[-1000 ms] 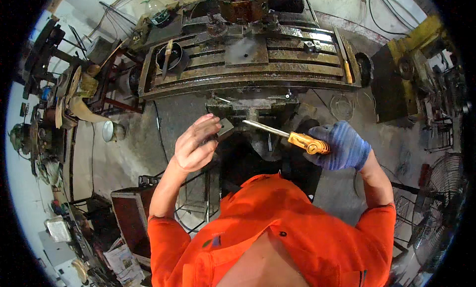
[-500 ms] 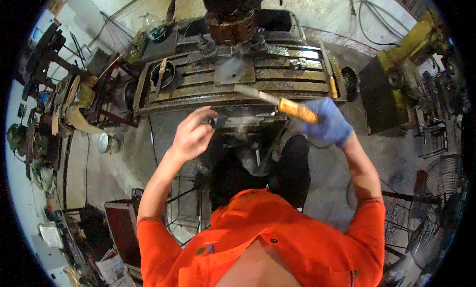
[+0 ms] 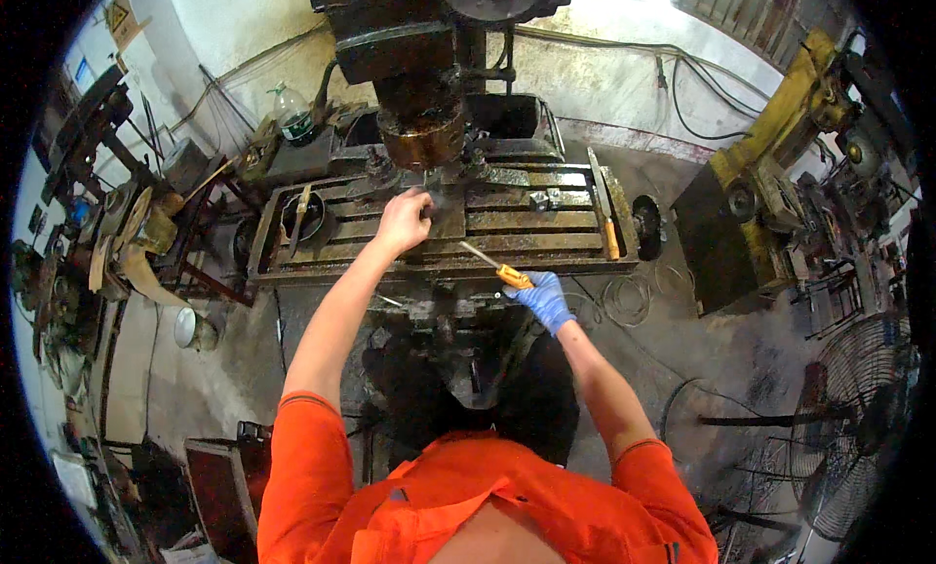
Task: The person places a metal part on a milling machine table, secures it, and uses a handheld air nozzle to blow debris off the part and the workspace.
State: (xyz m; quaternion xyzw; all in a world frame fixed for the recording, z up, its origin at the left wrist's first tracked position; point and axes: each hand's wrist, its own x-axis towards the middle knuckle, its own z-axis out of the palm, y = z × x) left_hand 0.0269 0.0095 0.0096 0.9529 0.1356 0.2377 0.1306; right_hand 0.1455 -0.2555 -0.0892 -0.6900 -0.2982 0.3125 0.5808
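My bare left hand (image 3: pixel 407 220) reaches over the slotted machine table, just below the machine's spindle head (image 3: pixel 421 135). Its fingers are curled down beside a grey metal plate (image 3: pixel 449 219); what they pinch, if anything, is hidden. In a blue glove, my right hand (image 3: pixel 542 299) is closed round the yellow handle of a file (image 3: pixel 511 274). The file's narrow metal blade points up and left, over the front edge of the machine table (image 3: pixel 546 248).
A second yellow-handled file (image 3: pixel 609 223) lies along the table's right side. Left on the table stands a black bowl (image 3: pixel 310 218) with a brush-like tool across it. A small metal block (image 3: pixel 552 199) sits right of the spindle. A large fan (image 3: pixel 838 418) stands at lower right.
My left hand has moved forward onto the table under the spindle. My right hand has drawn left and lower with the file. The view has tilted up, showing more of the machine.
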